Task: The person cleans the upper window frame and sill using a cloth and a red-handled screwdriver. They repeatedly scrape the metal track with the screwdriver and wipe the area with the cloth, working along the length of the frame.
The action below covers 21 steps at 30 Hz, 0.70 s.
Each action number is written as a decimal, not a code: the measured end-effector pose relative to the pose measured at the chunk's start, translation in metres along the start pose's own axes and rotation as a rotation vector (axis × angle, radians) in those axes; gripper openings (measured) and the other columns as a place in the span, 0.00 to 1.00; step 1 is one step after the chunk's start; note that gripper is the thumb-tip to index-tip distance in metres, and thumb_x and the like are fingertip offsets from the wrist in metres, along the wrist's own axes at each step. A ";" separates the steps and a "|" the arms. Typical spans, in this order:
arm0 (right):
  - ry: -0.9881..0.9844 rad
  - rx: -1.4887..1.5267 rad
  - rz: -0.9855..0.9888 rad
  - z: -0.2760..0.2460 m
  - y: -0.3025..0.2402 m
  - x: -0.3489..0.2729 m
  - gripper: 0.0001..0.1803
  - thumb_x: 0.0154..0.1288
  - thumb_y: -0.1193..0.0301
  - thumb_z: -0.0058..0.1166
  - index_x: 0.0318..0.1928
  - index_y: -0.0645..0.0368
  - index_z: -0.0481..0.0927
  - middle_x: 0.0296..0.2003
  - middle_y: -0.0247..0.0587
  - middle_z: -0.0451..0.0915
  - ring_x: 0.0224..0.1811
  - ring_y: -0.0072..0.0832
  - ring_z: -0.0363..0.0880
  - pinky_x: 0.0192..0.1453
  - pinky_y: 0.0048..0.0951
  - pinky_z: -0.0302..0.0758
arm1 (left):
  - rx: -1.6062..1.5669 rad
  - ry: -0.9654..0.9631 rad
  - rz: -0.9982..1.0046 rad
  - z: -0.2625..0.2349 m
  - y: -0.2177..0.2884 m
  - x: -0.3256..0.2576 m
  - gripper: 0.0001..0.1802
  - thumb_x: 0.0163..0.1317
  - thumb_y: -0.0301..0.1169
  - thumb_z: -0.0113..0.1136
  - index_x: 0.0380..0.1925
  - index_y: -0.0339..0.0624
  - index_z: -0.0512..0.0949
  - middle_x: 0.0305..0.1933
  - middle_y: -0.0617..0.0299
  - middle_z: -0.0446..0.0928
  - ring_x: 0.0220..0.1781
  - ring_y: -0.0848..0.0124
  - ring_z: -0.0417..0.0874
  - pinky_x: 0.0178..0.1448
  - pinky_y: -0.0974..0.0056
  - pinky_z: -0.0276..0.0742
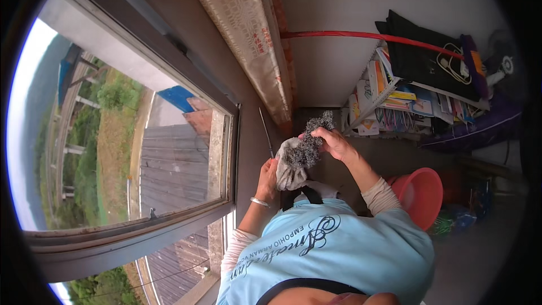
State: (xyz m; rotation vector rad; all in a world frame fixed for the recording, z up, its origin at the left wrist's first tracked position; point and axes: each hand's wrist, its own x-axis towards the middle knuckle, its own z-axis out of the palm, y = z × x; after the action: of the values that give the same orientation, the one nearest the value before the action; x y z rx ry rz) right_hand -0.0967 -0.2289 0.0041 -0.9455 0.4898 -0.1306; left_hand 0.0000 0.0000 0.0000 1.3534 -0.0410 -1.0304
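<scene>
In front of my body, my right hand [334,145] is closed round a dark grey, curly clump of steel wool [305,153]; part of the clump sticks out above the fingers. My left hand [267,179] is closed on the edge of a grimy pale grey cloth [289,177]. The steel wool lies against the upper side of this cloth. A thin dark rod [266,130] points up from beside my left fingertips. Whether that hand also grips it, I cannot tell. The left palm is hidden.
A framed glass window [175,152] fills the left side, beside my left arm. Rolled patterned sheeting [243,28] stands ahead. At right are a crammed shelf [389,93], a red pole [339,34] crossing above it, and a pink bucket [423,199] near my right elbow.
</scene>
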 end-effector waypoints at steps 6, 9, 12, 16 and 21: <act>0.847 -0.396 -0.475 -0.128 -0.125 -0.017 0.21 0.55 0.66 0.62 0.48 0.61 0.76 0.40 0.39 0.80 0.40 0.33 0.81 0.35 0.36 0.79 | -0.201 -0.017 -0.112 0.014 -0.002 0.019 0.16 0.67 0.44 0.54 0.36 0.40 0.74 0.35 0.60 0.80 0.34 0.71 0.82 0.39 0.64 0.82; 1.447 -1.432 -0.520 -0.200 -0.209 -0.026 0.16 0.49 0.73 0.60 0.41 0.62 0.74 0.50 0.53 0.74 0.51 0.52 0.73 0.51 0.46 0.72 | -0.233 -0.003 -0.142 0.008 0.000 0.023 0.15 0.67 0.43 0.55 0.36 0.41 0.74 0.36 0.59 0.80 0.34 0.68 0.83 0.39 0.62 0.83; 1.482 -1.690 -0.655 -0.260 -0.267 -0.027 0.17 0.48 0.80 0.56 0.42 0.61 0.74 0.58 0.55 0.67 0.61 0.51 0.66 0.60 0.43 0.69 | -0.256 0.030 -0.158 0.005 0.002 0.025 0.14 0.66 0.42 0.56 0.36 0.41 0.74 0.36 0.58 0.81 0.33 0.67 0.84 0.39 0.61 0.83; 1.317 -1.514 -0.311 -0.375 -0.267 -0.006 0.26 0.51 0.77 0.50 0.55 0.64 0.69 0.63 0.55 0.63 0.66 0.50 0.61 0.67 0.38 0.64 | -0.250 0.058 -0.183 -0.002 -0.013 0.038 0.14 0.66 0.42 0.56 0.34 0.42 0.74 0.34 0.60 0.80 0.33 0.70 0.82 0.38 0.63 0.82; 1.357 -1.385 -0.285 -0.389 -0.257 0.009 0.31 0.51 0.73 0.47 0.60 0.67 0.65 0.63 0.55 0.63 0.65 0.51 0.63 0.68 0.38 0.62 | -0.264 0.109 -0.200 -0.008 -0.025 0.036 0.15 0.67 0.44 0.55 0.33 0.43 0.74 0.32 0.63 0.79 0.31 0.73 0.80 0.36 0.66 0.80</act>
State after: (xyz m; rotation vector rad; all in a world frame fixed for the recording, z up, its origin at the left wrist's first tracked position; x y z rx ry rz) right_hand -0.2404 -0.6722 0.0184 -2.2456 1.8218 -0.7829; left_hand 0.0111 -0.0130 -0.0411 1.1849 0.3073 -1.0848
